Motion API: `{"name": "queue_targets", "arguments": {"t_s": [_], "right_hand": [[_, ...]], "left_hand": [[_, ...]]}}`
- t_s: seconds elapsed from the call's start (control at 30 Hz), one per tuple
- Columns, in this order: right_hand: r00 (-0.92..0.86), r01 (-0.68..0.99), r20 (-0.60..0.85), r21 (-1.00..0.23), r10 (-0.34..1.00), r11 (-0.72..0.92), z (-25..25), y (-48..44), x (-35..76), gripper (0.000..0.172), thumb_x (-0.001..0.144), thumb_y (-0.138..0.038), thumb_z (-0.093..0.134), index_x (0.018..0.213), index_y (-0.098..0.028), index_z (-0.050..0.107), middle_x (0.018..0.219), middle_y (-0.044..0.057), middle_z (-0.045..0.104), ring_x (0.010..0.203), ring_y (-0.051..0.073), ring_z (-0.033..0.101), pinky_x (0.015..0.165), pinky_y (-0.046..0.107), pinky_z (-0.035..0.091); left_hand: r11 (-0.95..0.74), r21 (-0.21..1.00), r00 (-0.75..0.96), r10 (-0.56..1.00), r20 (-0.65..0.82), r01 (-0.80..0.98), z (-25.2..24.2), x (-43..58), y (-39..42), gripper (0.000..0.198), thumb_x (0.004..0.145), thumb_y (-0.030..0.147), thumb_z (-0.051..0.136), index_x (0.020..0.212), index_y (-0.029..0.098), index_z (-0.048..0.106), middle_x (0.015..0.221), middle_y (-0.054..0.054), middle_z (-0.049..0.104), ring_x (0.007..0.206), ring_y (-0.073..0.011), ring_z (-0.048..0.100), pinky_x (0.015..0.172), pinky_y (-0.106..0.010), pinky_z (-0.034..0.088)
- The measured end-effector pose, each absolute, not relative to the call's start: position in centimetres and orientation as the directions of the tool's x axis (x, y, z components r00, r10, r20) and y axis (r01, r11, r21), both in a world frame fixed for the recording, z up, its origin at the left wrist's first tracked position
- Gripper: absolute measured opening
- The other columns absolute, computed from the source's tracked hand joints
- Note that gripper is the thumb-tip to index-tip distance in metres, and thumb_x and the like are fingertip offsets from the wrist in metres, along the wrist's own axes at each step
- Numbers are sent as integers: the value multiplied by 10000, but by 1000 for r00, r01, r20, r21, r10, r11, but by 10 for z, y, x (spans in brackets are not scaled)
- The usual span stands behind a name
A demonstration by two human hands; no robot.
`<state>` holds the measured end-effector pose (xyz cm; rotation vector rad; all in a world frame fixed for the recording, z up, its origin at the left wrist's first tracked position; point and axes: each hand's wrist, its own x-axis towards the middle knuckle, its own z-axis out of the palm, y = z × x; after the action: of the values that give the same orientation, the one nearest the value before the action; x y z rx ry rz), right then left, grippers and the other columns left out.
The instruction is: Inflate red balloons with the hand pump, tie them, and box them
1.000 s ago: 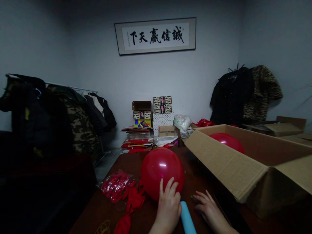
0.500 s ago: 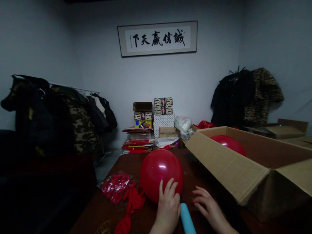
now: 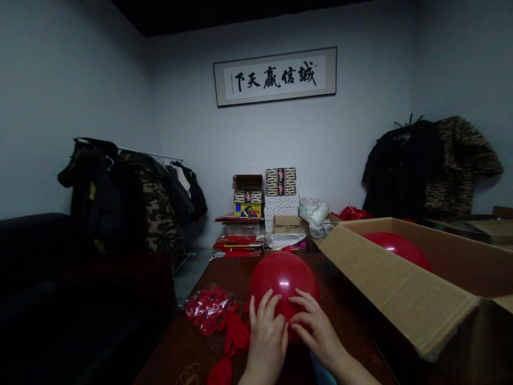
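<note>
An inflated red balloon (image 3: 285,276) rests over the dark table in front of me. My left hand (image 3: 265,337) grips its near left side, fingers wrapped on the rubber. My right hand (image 3: 316,329) is on the near right side, fingers curled at the balloon's lower part beside the left hand. A light blue tube (image 3: 321,374) shows just under my right wrist, mostly hidden. A second red balloon (image 3: 396,247) lies inside the big open cardboard box (image 3: 395,291) to the right.
A clear bag of flat red balloons (image 3: 208,309) and loose red balloons (image 3: 232,342) lie left of my hands on the brown table (image 3: 224,272). Stacked small boxes (image 3: 272,200) stand at the far end. Coats hang on a rack (image 3: 132,203) left and on the right wall.
My right hand has come off the table and onto the balloon beside the left hand. The blue tube is now mostly covered. The view has shifted left.
</note>
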<state>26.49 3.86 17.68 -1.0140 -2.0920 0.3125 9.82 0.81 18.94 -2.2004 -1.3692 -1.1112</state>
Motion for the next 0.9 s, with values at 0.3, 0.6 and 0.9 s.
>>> {"name": "queue_targets", "arguments": {"t_s": [0.3,0.6,0.9], "right_hand": [[-602,550,434,-383,670,742,197,36,248,200,831,-347,469,915,-302,645,1339,17,482,1355,256,259,1108,599,172],[-671,529,406,-324,621,784,204,42,244,171,793,-348,529,891,-315,665,1382,0,440,1369,272,217,1101,615,142],[-571,523,413,-482,709,703,204,29,240,119,742,-269,550,802,-277,652,1394,6,425,1386,261,184,1112,585,115]], "left_hand": [[-578,17,415,607,678,816,191,62,11,145,814,194,522,774,242,653,1249,0,565,1260,-232,387,1089,-608,159],[-653,10,511,602,614,757,206,50,9,124,798,261,563,745,259,675,1355,14,468,1292,-258,324,1076,-634,131],[-492,170,251,676,693,853,202,53,1,206,726,73,493,722,225,633,1280,-32,525,1276,-264,363,1070,-639,135]]}}
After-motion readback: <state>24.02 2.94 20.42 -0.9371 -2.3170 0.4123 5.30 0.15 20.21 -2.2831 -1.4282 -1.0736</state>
